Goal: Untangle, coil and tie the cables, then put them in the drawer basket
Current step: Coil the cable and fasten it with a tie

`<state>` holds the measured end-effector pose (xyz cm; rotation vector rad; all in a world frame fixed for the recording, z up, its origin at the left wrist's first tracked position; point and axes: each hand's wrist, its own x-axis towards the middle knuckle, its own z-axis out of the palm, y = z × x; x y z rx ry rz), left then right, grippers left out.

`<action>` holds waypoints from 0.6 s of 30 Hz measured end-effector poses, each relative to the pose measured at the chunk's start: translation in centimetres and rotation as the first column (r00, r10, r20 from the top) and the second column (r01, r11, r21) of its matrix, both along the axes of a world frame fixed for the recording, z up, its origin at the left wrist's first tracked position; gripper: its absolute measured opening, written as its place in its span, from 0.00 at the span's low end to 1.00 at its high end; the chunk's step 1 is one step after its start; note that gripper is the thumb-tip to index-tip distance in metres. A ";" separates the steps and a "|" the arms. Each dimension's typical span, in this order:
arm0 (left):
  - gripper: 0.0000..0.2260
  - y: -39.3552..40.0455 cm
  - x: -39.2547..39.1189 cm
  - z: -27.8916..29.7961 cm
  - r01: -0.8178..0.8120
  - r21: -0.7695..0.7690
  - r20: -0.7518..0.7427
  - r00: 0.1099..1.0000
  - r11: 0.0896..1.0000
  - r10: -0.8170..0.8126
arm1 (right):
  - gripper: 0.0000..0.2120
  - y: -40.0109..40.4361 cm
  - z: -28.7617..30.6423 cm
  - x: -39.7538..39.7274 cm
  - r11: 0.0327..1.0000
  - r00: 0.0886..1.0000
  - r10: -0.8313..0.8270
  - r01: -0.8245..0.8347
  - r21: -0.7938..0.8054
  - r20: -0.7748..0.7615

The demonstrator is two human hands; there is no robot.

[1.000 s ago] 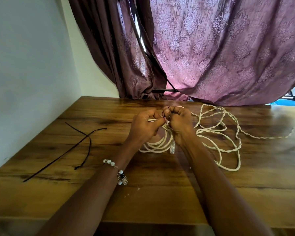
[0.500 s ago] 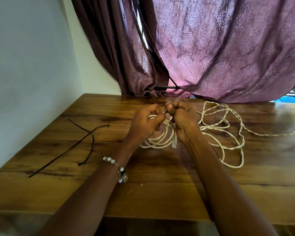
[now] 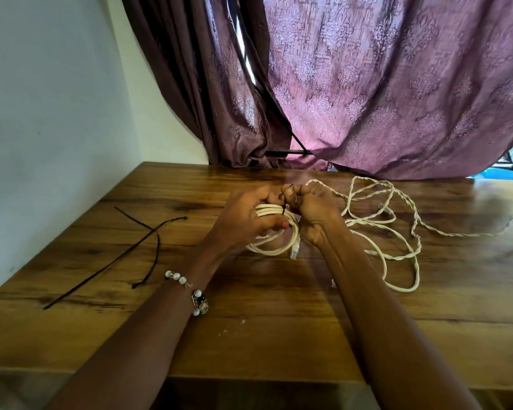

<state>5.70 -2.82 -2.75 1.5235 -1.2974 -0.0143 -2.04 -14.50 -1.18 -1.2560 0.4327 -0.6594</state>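
both hands at table centre, left hand (image 3: pixel 243 220) gripping coiled white cable (image 3: pixel 274 232), right hand (image 3: pixel 311 207) pinching black tie (image 3: pixel 284 206) around it: tying step, likely; next, cinching tight, then loose cable (image 3: pixel 391 232) at right.

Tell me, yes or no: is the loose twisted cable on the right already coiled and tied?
No. The twisted cable lies sprawled in loose loops on the table, with no tie around it.
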 end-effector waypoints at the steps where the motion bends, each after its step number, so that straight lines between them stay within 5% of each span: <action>1: 0.10 0.1 0.0 0.0 0.004 0.005 0.011 1.000 1.000 -0.004 | 0.14 -0.1 -0.1 0.0 1.000 1.000 0.003 -0.003 -0.002 -0.010; 4: 0.11 0.2 0.0 0.1 0.025 -0.006 0.047 0.999 1.000 -0.025 | 0.15 -0.2 -0.2 0.1 1.000 1.000 0.011 -0.011 0.003 -0.025; 11: 0.17 -0.1 0.0 -0.3 -0.059 -0.075 0.417 0.905 0.995 0.085 | 0.15 -0.6 0.0 -0.8 0.982 0.980 0.181 -0.175 0.076 -0.080; 18: 0.19 -0.7 -0.4 -0.9 -0.050 -0.132 0.424 0.900 0.990 0.102 | 0.15 -2.2 -0.1 -1.9 0.921 0.899 0.367 -0.316 0.228 -0.237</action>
